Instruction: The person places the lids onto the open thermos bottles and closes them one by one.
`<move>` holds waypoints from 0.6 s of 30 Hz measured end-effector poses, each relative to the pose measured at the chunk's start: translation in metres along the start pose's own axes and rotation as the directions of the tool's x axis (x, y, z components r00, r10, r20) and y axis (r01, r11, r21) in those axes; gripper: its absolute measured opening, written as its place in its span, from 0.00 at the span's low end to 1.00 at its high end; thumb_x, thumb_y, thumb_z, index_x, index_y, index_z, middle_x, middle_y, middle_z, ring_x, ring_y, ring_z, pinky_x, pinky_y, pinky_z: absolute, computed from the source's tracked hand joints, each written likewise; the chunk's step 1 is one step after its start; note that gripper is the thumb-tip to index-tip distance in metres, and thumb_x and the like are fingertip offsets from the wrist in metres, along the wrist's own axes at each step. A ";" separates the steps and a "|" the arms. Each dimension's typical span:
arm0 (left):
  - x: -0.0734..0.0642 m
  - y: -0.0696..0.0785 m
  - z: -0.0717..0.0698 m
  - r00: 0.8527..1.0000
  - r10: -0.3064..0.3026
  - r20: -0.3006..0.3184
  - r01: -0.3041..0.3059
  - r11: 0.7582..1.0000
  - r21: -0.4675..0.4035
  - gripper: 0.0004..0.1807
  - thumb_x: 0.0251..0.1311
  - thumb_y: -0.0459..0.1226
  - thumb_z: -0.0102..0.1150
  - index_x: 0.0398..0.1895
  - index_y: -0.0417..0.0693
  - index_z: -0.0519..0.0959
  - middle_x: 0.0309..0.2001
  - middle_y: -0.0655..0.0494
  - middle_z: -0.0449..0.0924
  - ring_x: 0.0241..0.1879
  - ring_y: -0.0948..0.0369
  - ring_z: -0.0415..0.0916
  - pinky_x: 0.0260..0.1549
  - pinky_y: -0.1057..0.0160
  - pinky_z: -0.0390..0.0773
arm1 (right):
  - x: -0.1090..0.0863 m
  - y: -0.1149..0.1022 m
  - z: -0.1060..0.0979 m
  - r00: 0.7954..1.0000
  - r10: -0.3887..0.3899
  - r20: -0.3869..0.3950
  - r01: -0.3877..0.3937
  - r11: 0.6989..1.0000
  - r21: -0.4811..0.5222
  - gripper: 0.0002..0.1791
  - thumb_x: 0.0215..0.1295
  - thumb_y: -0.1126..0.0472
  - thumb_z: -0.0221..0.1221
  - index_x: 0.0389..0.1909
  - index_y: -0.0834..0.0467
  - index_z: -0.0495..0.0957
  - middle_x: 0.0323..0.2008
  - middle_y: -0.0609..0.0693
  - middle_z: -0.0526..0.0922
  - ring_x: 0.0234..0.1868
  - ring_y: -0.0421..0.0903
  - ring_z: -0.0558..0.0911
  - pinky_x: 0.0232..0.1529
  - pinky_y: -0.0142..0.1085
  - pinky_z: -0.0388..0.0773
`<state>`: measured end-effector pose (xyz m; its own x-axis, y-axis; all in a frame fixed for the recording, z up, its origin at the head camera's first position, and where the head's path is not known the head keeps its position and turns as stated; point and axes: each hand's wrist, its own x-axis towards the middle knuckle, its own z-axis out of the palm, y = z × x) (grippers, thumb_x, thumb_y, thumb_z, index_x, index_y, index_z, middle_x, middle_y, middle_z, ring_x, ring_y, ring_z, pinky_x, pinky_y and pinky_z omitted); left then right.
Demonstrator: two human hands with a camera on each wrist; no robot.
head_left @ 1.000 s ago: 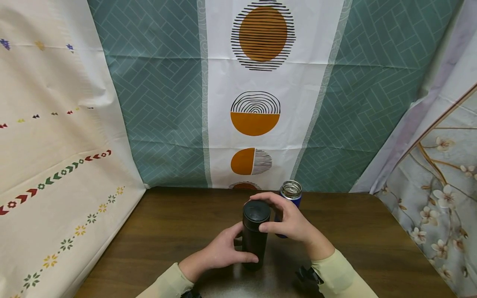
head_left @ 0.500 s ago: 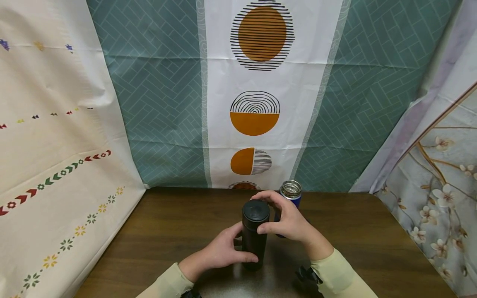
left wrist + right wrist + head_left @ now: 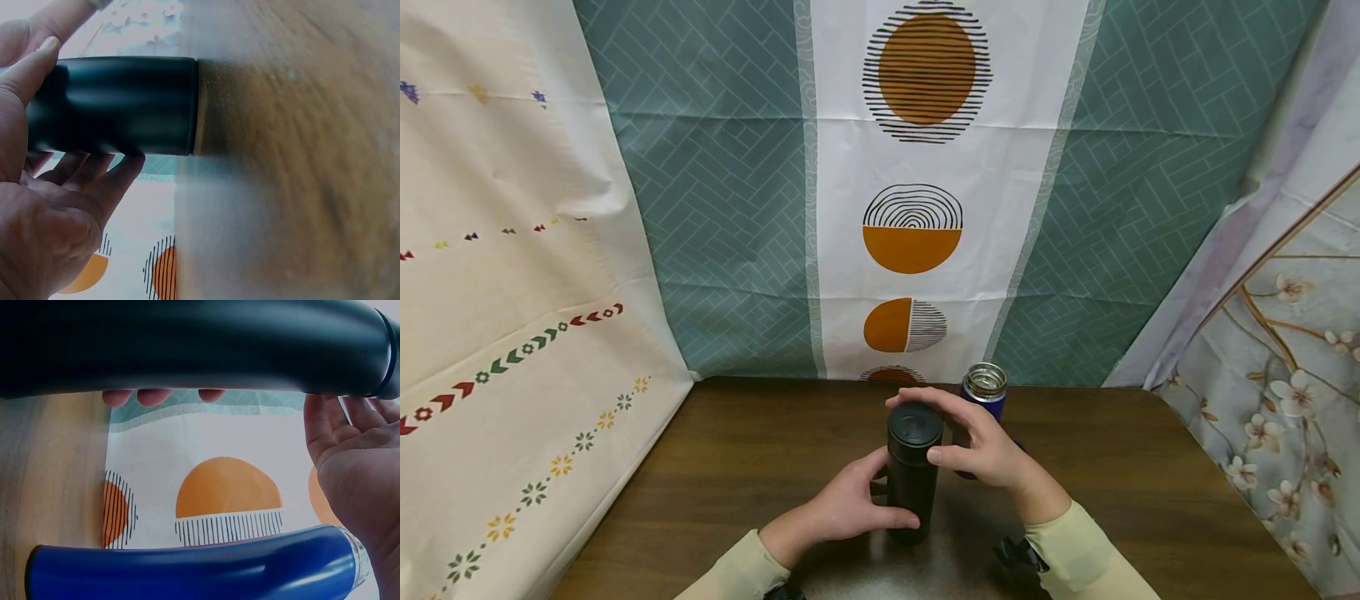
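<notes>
A black thermos bottle [image 3: 912,496] stands upright on the table with its black lid [image 3: 916,425] on top. My left hand [image 3: 842,504] grips the bottle's body from the left, its thumb across the front. In the left wrist view, the fingers curl around the far side of the bottle, whose base meets the tabletop. Up at the lid, my right hand [image 3: 988,446] holds it from the right, thumb at the front and fingers behind. A blue thermos bottle [image 3: 187,569] without a lid stands behind my right hand, its steel mouth [image 3: 985,382] showing.
The brown wooden table [image 3: 737,450] reaches back to a green and white patterned curtain [image 3: 737,250]. A cream cloth [image 3: 550,333] hangs along the left side, and a floral cloth [image 3: 1285,417] hangs on the right.
My right hand's thumb and fingers have shifted slightly around the lid. The left hand and both bottles stay in place.
</notes>
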<state>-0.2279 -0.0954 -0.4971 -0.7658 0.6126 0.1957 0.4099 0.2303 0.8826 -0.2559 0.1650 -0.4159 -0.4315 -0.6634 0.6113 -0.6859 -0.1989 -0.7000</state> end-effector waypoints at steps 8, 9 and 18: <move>0.000 0.000 0.000 1.000 0.001 0.004 -0.001 1.000 -0.009 0.43 0.64 0.46 0.84 0.79 0.70 0.72 0.68 0.66 0.83 0.68 0.58 0.80 0.66 0.53 0.80 | -0.002 -0.001 0.000 1.000 0.031 0.002 -0.031 1.000 0.006 0.35 0.75 0.68 0.61 0.81 0.67 0.67 0.73 0.62 0.80 0.74 0.59 0.78 0.79 0.46 0.67; 0.000 0.000 0.000 1.000 0.002 0.005 -0.002 1.000 -0.011 0.43 0.64 0.46 0.84 0.79 0.71 0.71 0.68 0.66 0.82 0.68 0.58 0.80 0.66 0.53 0.80 | -0.002 -0.001 -0.001 0.999 0.035 -0.001 -0.035 0.999 0.002 0.35 0.75 0.68 0.62 0.81 0.67 0.67 0.72 0.62 0.81 0.74 0.59 0.78 0.79 0.45 0.67; 0.000 0.002 0.000 1.000 0.004 0.008 -0.004 1.000 -0.022 0.43 0.63 0.45 0.84 0.79 0.71 0.72 0.67 0.66 0.83 0.67 0.58 0.80 0.65 0.54 0.81 | -0.003 -0.002 -0.002 0.998 0.053 -0.022 -0.054 0.998 -0.022 0.35 0.72 0.70 0.67 0.78 0.62 0.72 0.70 0.60 0.82 0.71 0.59 0.80 0.76 0.45 0.71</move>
<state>-0.2272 -0.0949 -0.4954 -0.7598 0.6199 0.1958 0.4021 0.2114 0.8909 -0.2543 0.1695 -0.4155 -0.4806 -0.6567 0.5812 -0.6742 -0.1471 -0.7237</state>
